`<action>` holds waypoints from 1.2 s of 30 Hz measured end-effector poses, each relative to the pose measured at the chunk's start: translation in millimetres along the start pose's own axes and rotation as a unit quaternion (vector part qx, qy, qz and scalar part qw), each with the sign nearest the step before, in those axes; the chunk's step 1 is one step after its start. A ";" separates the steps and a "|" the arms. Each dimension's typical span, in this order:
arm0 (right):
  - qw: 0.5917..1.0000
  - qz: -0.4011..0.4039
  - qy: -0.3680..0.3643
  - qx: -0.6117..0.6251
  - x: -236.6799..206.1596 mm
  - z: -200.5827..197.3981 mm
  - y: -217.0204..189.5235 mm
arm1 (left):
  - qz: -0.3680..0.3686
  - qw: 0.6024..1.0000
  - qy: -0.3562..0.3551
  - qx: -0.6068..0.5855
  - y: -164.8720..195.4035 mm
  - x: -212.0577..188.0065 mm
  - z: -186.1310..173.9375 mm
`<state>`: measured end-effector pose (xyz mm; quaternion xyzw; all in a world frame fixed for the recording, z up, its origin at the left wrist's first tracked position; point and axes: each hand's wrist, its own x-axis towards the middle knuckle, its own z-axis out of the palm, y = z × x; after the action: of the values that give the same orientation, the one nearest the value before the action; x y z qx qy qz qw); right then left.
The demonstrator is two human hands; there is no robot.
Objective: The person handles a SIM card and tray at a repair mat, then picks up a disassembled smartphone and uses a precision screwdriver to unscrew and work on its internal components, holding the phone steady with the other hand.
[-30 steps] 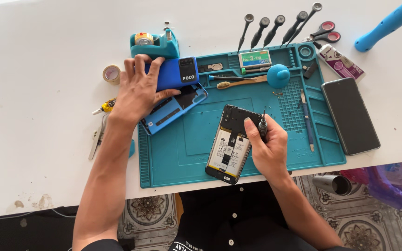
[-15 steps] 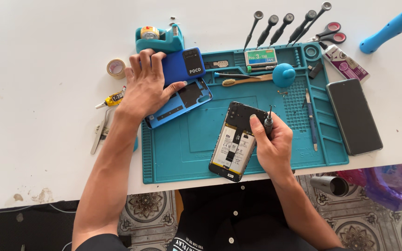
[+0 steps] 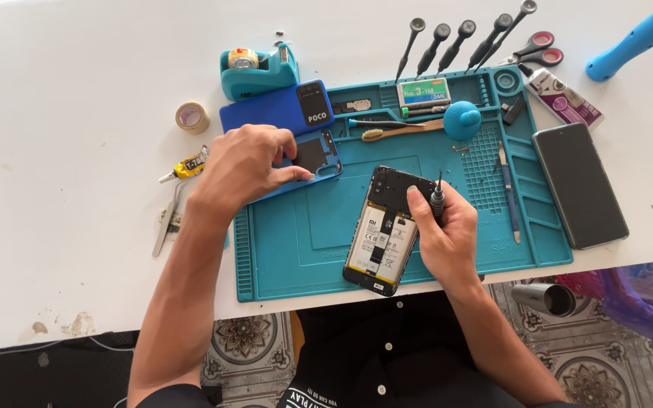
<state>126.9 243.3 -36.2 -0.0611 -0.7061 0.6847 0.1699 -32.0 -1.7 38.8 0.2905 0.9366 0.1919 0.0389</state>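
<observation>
An opened phone [image 3: 384,230] with its back removed lies on the teal repair mat [image 3: 304,234], its battery and black upper board showing. My right hand [image 3: 444,234] rests against the phone's right side and grips a small screwdriver [image 3: 437,198] upright, thumb on the phone's edge. My left hand [image 3: 245,165] lies palm down at the mat's upper left, its fingertips on a blue inner phone frame [image 3: 319,155]. A blue phone back cover [image 3: 281,107] lies just beyond that frame.
A teal tape dispenser [image 3: 258,68], a tape roll [image 3: 191,117], a glue tube [image 3: 187,166] and tweezers [image 3: 166,219] lie left. Several screwdrivers [image 3: 455,38], scissors [image 3: 538,47], a blue blower bulb [image 3: 462,119], a brush [image 3: 398,133] and a black phone [image 3: 579,185] lie right.
My left hand has slid back off the blue back cover and now touches only the blue frame. The right hand stays on the opened phone with the screwdriver.
</observation>
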 end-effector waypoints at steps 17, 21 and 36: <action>1.000 0.007 -0.003 0.001 0.6 -0.6 -2.7 | 0.037 0.994 -0.102 -0.028 8.5 -5.0 -7.1; 1.000 0.011 -0.003 -0.001 0.6 -1.1 -0.8 | 0.010 0.994 -0.099 -0.048 12.5 -8.5 -4.8; 1.000 0.010 -0.005 0.014 1.7 -1.1 -1.8 | 0.104 0.967 -0.219 -0.080 27.0 -7.2 -2.0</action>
<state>125.9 244.8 -34.2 -0.0623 -0.6964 0.6969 0.1598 -12.1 14.0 50.8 0.4172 0.8515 0.2010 0.2461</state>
